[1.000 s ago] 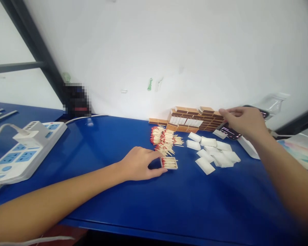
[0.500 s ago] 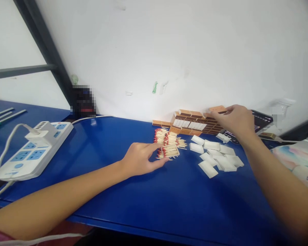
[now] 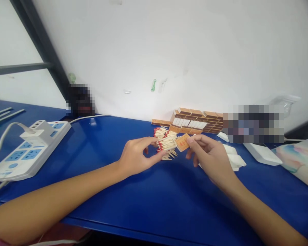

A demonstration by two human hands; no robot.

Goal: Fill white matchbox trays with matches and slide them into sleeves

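My left hand (image 3: 136, 156) pinches a small tray filled with red-tipped matches (image 3: 166, 144), lifted just above the blue table (image 3: 154, 201). My right hand (image 3: 210, 156) holds an orange matchbox sleeve (image 3: 182, 142) between thumb and fingers, its end close to the tray. Under and behind them lies a loose pile of matches (image 3: 164, 133). A stack of orange matchboxes (image 3: 196, 123) stands against the white wall. White empty trays (image 3: 234, 158) lie partly hidden behind my right hand.
A white power strip (image 3: 25, 150) with a plugged-in charger and cables sits at the left. A white box (image 3: 261, 153) and a colourful packet (image 3: 301, 160) lie at the right. Grey rods (image 3: 5, 114) rest at the far left. A dark metal frame (image 3: 43, 51) rises by the wall.
My right hand left the matchbox stack with an orange sleeve and came toward the middle. My left hand lifted the filled tray off the table to meet it.
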